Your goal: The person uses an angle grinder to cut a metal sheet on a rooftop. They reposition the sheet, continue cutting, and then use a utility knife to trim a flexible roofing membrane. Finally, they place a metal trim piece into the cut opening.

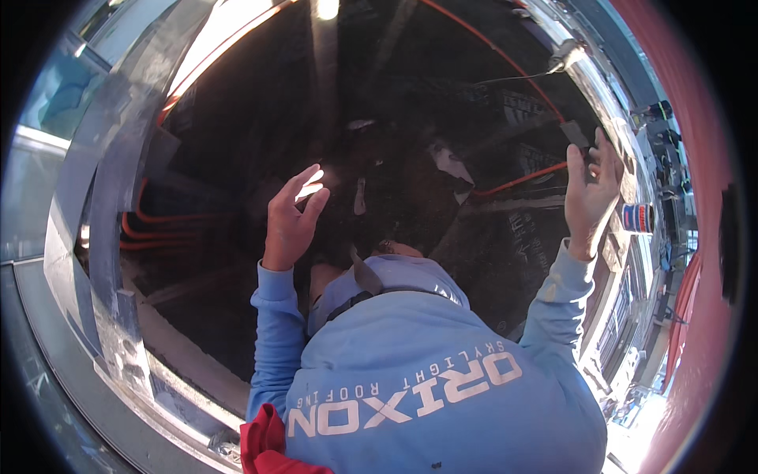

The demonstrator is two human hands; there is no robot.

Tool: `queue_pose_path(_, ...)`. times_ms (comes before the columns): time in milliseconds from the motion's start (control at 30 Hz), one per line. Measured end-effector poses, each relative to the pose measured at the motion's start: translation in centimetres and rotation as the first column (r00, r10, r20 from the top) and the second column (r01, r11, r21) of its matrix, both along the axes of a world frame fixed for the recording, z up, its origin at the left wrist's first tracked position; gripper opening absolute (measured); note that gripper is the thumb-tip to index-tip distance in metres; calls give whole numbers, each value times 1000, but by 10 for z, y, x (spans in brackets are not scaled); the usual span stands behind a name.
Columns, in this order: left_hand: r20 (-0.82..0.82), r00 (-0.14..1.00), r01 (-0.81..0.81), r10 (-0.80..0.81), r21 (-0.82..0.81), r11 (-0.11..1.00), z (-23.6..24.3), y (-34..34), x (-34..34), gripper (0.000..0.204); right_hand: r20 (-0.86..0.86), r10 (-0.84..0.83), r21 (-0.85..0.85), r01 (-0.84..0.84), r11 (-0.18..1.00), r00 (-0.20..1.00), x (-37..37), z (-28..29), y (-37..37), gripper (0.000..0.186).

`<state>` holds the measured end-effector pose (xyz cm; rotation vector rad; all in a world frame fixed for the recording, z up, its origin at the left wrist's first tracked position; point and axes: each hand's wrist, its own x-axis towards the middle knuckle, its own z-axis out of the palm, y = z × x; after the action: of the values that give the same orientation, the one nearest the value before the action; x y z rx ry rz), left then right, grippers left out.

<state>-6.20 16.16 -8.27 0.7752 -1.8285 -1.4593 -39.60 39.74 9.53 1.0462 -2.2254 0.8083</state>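
My left hand [290,217] is raised over the dark opening, left of the middle. Its thumb and fingers are apart, with bright sunlight on the fingertips, and I see nothing held. Over at the right, my right hand [591,197] is up beside the pale right-hand ledge, thumb and fingers spread. A small grey block [575,133] on an orange cable [521,181] is just beyond its thumb; whether they touch I cannot tell. Close to that wrist, a small red, white and blue can [638,218] sits on the ledge side.
Grey metal framing [106,229] runs along the left side. Several orange cables [162,234] loop in the dark area at left. A pale scrap [452,164] lies in the dark middle. Red cloth [264,442] is at the lower left, by my light blue sweatshirt.
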Motion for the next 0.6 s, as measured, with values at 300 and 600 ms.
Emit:
queue_pose_path(300, 170, 944, -266, 282, -110, 958, -8, -38, 52, 36, 31, 29, -120, -25, 992, 999, -65, -19, -86, 51)
queue_pose_path(600, 213, 948, -217, 235, -104, 971, 14, -81, -114, 28, 345, -352, -2, 376, 927, 870, -399, -67, -100, 77)
